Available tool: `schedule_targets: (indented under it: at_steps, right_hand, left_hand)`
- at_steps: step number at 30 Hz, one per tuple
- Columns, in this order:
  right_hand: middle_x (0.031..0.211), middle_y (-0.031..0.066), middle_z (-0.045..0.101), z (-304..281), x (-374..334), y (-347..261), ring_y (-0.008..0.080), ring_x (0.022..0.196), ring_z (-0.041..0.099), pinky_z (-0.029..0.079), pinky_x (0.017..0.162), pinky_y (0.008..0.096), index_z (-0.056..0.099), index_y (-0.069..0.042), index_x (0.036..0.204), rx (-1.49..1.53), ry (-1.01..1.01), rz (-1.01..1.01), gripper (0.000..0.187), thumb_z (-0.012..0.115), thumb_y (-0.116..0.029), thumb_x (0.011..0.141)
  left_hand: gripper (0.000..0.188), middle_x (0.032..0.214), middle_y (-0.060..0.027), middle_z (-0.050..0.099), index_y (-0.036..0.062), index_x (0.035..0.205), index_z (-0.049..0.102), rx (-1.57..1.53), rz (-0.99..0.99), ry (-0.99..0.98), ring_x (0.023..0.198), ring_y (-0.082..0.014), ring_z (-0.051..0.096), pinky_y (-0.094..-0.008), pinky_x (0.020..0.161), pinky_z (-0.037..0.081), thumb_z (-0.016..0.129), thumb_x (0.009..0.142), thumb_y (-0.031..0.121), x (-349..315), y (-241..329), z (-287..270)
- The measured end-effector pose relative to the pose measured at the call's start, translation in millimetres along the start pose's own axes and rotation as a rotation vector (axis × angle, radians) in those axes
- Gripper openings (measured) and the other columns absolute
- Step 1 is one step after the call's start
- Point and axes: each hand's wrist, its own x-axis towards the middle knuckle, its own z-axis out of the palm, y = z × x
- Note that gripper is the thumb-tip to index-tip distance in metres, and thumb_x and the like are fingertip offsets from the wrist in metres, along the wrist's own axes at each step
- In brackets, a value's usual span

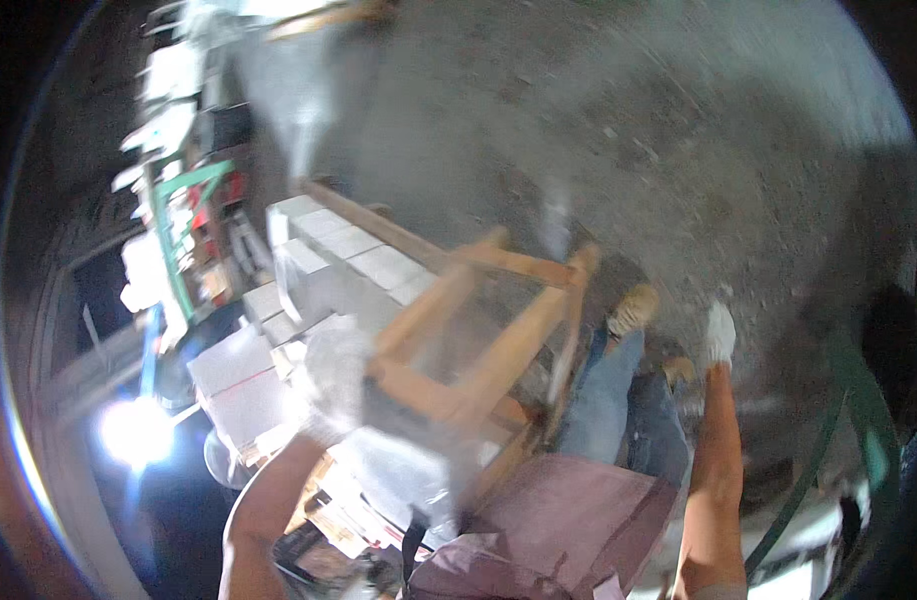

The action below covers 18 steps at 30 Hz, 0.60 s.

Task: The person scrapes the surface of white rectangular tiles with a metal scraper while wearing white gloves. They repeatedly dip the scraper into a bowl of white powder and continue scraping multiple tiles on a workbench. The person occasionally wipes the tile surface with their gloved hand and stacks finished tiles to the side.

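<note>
- The wooden frame, built of pale timber rails like a small scaffold or stool, sits in the middle of the view on top of a stack of white blocks.
- Its long rails run diagonally, from lower left near the person's body up toward the upper right, where a crosspiece ties the ends together; another long rail runs off toward the upper left along the blocks.
- The left hand, in a pale work glove, is at the near lower-left corner of the frame, fingers curled over the wood there. Motion blur smears it, so how tight the hold is I cannot tell.
- The right hand, also gloved in white, hangs out to the right at the end of a bare, straight arm, well apart from the frame and over the grey dusty floor. It touches nothing; whether it is spread or closed I cannot tell.
- Between the two arms are blue jeans and a tan boot.
- A green metal stand stands off to the left, near a bright glare.
</note>
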Motion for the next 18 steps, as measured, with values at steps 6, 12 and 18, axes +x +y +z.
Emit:
schedule_targets:
  at_steps: [6,12,18]
  right_hand:
    - [0.118,0.005,0.073,-76.4,-108.9,-208.3,0.0218,0.105,0.065,0.05,0.094,0.0379,0.072,-0.003,0.129,1.121,0.032,0.285,0.046,0.054,-0.041,0.11]
    - [0.131,0.0098,0.066,-173.2,-263.6,-353.2,0.0223,0.119,0.061,0.051,0.102,0.0371,0.065,0.004,0.136,1.173,-0.007,-0.163,0.042,0.058,-0.027,0.108]
    - [0.148,0.0213,0.056,-242.5,-402.2,-383.7,0.0297,0.135,0.057,0.055,0.11,0.0389,0.054,0.012,0.144,1.148,-0.144,-0.323,0.054,0.057,-0.03,0.111]
  left_hand:
    - [0.019,0.084,-0.0146,0.069,0.009,0.082,0.072,0.052,-0.292,-0.465,0.085,-0.0352,0.071,-0.0482,0.074,0.056,0.061,0.093,0.021,22.2,12.1,-48.2]
    - [0.017,0.091,-0.0047,0.075,0.0179,0.096,0.068,0.025,-0.141,-0.276,0.09,-0.0295,0.073,-0.0438,0.077,0.058,0.055,0.101,0.028,8.7,24.0,-79.2]
    - [0.052,0.128,-0.008,0.066,0.0156,0.139,0.059,-0.464,-0.43,-0.333,0.121,-0.0213,0.067,-0.0401,0.097,0.057,0.064,0.096,0.044,3.3,106.6,-108.8]
